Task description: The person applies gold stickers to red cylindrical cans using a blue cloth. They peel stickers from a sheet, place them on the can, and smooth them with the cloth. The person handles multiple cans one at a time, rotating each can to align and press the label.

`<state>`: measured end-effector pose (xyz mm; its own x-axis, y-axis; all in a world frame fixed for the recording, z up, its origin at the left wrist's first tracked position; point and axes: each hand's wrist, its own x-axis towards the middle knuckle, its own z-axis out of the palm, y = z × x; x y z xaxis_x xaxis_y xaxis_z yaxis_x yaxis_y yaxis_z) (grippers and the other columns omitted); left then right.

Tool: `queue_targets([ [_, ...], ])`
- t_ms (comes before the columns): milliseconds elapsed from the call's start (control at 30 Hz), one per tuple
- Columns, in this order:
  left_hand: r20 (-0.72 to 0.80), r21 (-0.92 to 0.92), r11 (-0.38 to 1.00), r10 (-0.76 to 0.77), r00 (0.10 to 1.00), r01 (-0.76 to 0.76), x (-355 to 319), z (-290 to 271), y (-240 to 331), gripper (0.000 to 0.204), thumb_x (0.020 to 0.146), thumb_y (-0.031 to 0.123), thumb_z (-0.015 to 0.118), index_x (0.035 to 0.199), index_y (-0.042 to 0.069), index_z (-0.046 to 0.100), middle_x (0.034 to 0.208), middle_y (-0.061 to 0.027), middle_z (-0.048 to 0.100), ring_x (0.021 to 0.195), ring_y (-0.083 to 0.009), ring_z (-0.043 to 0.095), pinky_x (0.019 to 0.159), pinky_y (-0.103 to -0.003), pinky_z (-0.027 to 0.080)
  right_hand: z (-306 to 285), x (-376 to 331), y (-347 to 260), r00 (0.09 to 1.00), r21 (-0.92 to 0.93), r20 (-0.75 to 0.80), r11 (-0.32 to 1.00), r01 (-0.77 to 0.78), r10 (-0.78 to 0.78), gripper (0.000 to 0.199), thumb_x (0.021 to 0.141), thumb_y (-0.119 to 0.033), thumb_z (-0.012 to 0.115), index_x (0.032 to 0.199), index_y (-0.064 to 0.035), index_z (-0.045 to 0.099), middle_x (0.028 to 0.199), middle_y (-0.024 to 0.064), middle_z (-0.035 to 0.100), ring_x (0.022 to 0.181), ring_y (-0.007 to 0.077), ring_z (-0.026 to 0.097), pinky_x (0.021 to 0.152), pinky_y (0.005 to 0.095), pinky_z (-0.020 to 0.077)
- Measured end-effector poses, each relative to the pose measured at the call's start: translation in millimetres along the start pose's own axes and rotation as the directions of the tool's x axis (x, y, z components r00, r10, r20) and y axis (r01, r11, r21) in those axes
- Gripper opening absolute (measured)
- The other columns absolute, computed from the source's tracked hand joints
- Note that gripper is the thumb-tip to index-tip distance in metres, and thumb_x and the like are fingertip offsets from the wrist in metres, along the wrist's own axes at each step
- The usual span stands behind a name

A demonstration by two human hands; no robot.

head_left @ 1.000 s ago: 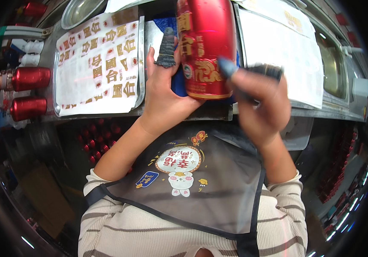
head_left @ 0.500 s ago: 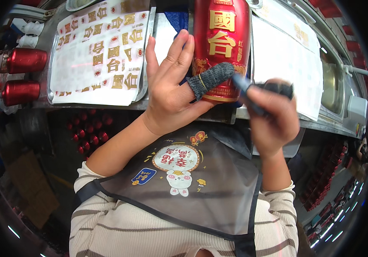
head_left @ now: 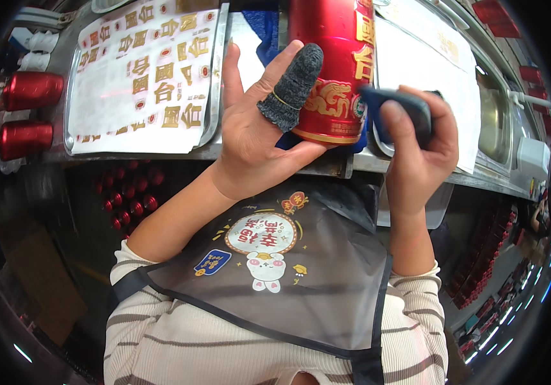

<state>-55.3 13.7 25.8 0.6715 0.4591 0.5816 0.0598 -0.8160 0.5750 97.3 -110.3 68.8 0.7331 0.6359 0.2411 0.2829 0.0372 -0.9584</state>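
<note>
Two glossy red, round-shouldered bottles [head_left: 33, 90] at the left edge of the frame, one above the other. Next, at upper left, a shallow silver metal tray [head_left: 214, 96] bearing white paper sheets [head_left: 115, 102] printed with gold characters and small red ovals. At centre, the left hand [head_left: 249, 141], spread wide, thumb along the base of a large glossy red bottle with gold lettering [head_left: 327, 58], grey knitted finger sleeve [head_left: 296, 83] over its near side. The large bottle itself at upper centre, top cut off by the frame, bright blue cloth [head_left: 259, 29] partly behind. Right of centre, the right hand [head_left: 424, 151], closed around a flat dark blue-grey handheld tool [head_left: 413, 109], tip at the bottle's right side; cannot tell whether touching. Farther right, plain white sheets [head_left: 420, 67], then a shiny metal basin [head_left: 499, 122].

Possible trouble: scuffing or creasing of the gold lettering, from too hard or too steep a press of the tool; also a sideways roll of the bottle, from so loose a hold by the left hand.
</note>
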Motion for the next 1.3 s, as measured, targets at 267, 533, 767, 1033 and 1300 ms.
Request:
queue_targets([
  [267,0.099,0.002,0.989,0.150,0.984,-0.150,17,2,-2,0.083,0.068,0.022,0.085,0.140,0.002,0.049,0.144,-0.0139,0.053,0.135,-0.0286,0.049,0.120,-0.053,0.005,-2,1,14,0.989,0.035,-0.132,0.997,0.073,-0.068,0.027,0.077,0.007,0.074,0.101,-0.0032,0.069,0.086,0.0086,0.069,0.078,0.0180,0.064,0.073,0.0275,0.0526],
  [533,0.071,-0.029,0.997,0.077,0.995,-0.075,11,3,-3,0.075,0.065,0.004,0.071,0.137,0.001,0.052,0.144,-0.0122,0.054,0.138,-0.0307,0.045,0.120,-0.053,0.011,2,6,10,0.987,-0.052,-0.067,0.989,0.140,-0.144,0.031,0.074,0.005,0.074,0.104,-0.0031,0.072,0.088,0.0087,0.069,0.073,0.0177,0.065,0.071,0.0278,0.0538],
  [767,0.167,0.058,0.998,0.027,0.986,-0.037,14,-3,-4,0.084,0.075,0.024,0.080,0.146,0.001,0.041,0.154,-0.0119,0.042,0.147,-0.0261,0.030,0.121,-0.045,0.002,-2,11,10,0.958,-0.182,0.029,0.940,0.287,-0.287,0.041,0.069,0.008,0.075,0.107,-0.0041,0.071,0.090,0.0079,0.066,0.078,0.0207,0.064,0.074,0.0334,0.0540],
  [1033,0.163,0.057,0.998,0.019,0.987,-0.029,18,1,3,0.087,0.075,0.028,0.080,0.146,-0.001,0.039,0.152,-0.0143,0.044,0.143,-0.0292,0.038,0.119,-0.052,0.004,-3,3,4,0.796,-0.256,0.235,0.755,0.604,-0.558,0.033,0.066,0.001,0.070,0.098,-0.0072,0.075,0.082,0.0051,0.061,0.069,0.0203,0.058,0.064,0.0303,0.0510],
  [1300,0.099,0.126,0.991,0.039,0.994,-0.052,12,18,12,0.088,0.073,0.024,0.083,0.145,-0.001,0.038,0.152,-0.0157,0.043,0.145,-0.0304,0.034,0.117,-0.057,0.002,-12,-3,4,0.978,0.102,0.207,0.994,-0.041,0.019,0.021,0.082,-0.007,0.078,0.099,-0.0019,0.065,0.090,0.0027,0.065,0.081,0.0082,0.059,0.074,0.0223,0.0484],
])
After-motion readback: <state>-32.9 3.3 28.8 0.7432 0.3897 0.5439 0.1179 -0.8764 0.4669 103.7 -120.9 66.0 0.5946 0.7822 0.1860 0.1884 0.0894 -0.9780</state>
